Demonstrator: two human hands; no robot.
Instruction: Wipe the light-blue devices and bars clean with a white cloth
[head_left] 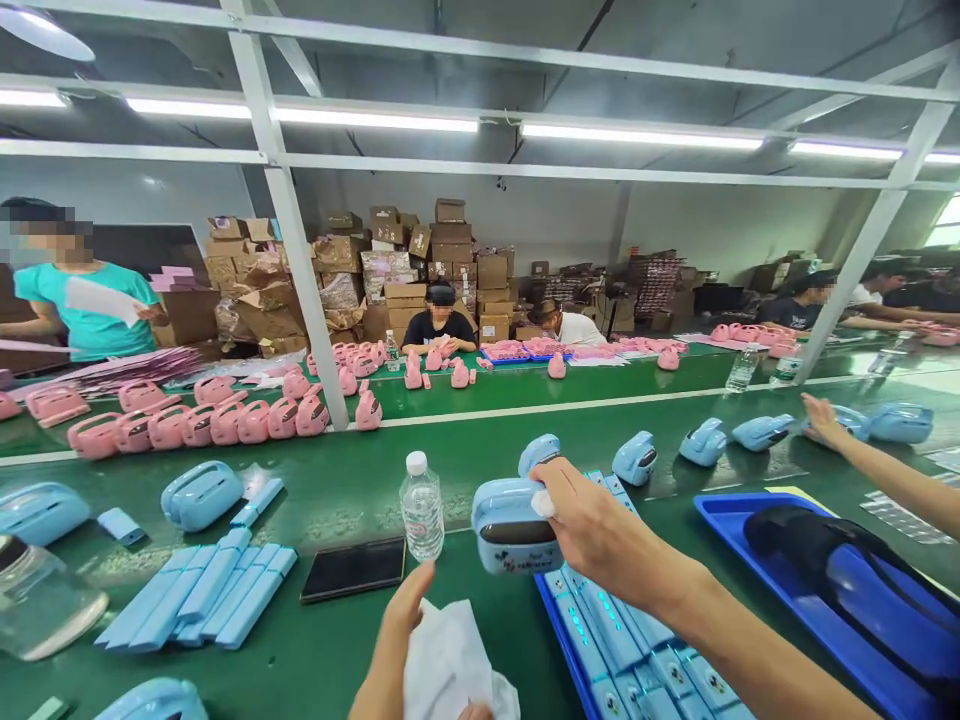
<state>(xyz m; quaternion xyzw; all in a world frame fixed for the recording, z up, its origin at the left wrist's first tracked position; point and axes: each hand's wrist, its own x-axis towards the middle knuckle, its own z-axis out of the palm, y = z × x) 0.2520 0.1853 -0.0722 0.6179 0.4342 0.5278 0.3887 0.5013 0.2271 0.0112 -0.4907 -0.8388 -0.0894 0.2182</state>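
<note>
**A:** What has the right grip (600, 525) got?

**B:** It's closed around a small white wad of cloth or tissue (542, 504), pressing it against the top corner of a light-blue plastic device (510, 525). The device has a dark window and a small printed design on its front, and it hangs in the air above a blue plastic tray (571, 672).

**A:** And the left grip (401, 625)?

**B:** Nearer the bottom edge, partly cut off by the view, it's closed on a loose white tissue (446, 660). It's touching nothing else.

**A:** What's around them on the bench (322, 640)?

**B:** Just beyond the device stands a clear plastic water bottle (421, 510), with a dark tablet (352, 570) lying flat beside it. To the left is a stack of light-blue bars (196, 592). The tray under the device is packed with light-blue parts (607, 625). To the right, a second blue tray (750, 525) holds a dark object (817, 545).

**A:** Anyone else nearby?

**B:** Yes. Another person's hand (823, 420) comes in from the right, near a row of light-blue devices (705, 442). Across the bench, people sit at a second green bench lined with pink devices (255, 422), with stacked cardboard boxes (405, 260) behind them.
</note>
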